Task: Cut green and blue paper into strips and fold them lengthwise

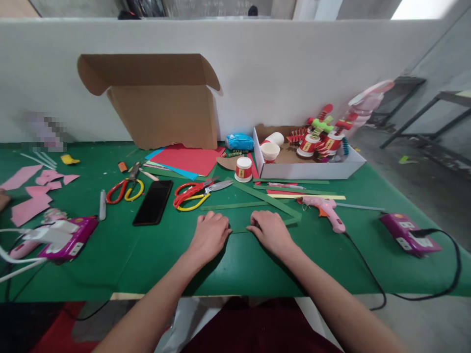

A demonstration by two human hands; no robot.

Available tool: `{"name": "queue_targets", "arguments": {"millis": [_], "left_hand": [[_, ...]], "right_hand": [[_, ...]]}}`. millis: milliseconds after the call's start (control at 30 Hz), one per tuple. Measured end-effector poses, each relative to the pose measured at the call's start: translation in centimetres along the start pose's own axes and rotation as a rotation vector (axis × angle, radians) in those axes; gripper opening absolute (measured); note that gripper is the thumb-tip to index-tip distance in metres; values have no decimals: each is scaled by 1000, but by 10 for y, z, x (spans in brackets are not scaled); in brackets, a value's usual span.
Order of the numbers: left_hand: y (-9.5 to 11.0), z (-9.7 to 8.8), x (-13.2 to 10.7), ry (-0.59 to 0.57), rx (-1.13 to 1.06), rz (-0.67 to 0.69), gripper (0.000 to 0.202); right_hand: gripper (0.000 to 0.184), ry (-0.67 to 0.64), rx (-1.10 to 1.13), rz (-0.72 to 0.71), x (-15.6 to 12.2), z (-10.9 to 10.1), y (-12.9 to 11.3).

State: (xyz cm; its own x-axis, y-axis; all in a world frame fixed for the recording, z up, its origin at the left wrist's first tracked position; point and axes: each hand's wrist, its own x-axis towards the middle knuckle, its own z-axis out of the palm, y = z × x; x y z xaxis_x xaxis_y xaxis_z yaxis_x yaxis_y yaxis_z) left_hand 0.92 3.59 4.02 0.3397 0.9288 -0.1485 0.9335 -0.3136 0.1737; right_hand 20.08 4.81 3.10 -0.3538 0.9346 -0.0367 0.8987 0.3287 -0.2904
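At the green worktop (pixel 253 277), your left hand (pixel 209 233) and right hand (pixel 271 230) pinched a green strip (pixel 240 232) stretched between them. Beyond lay a pink glue gun (pixel 327 206) to the right and red-and-yellow scissors (pixel 190 191); farther back, a paper cup (pixel 243 170) stood beside an open box (pixel 309 171).

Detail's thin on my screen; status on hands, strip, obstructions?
Left hand, right hand: both closed on thin green strip. Strip runs straight between them. Glue gun lies off right; paper cup beyond.
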Motion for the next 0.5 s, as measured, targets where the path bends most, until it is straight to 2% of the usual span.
{"name": "queue_targets", "arguments": {"millis": [67,133,200,267,367,500], "left_hand": [[-1,-1,1,-12,-4,10,17],[-2,-2,2,-22,-9,20,17],[-3,-3,3,-31,-11,27,17],[-3,-3,4,-40,-9,32,18],[-3,-4,5,-52,3,34,18],[-3,-5,5,-59,7,32,19]], "right_hand": [[10,102,-45,-91,-2,2,0],[14,152,-47,-265,-4,6,0],[23,107,25,-466,-6,11,1],[32,42,158,-587,-9,14,4],[37,-7,303,-582,-14,15,8],[45,-109,265,-532,-22,11,12]]}}
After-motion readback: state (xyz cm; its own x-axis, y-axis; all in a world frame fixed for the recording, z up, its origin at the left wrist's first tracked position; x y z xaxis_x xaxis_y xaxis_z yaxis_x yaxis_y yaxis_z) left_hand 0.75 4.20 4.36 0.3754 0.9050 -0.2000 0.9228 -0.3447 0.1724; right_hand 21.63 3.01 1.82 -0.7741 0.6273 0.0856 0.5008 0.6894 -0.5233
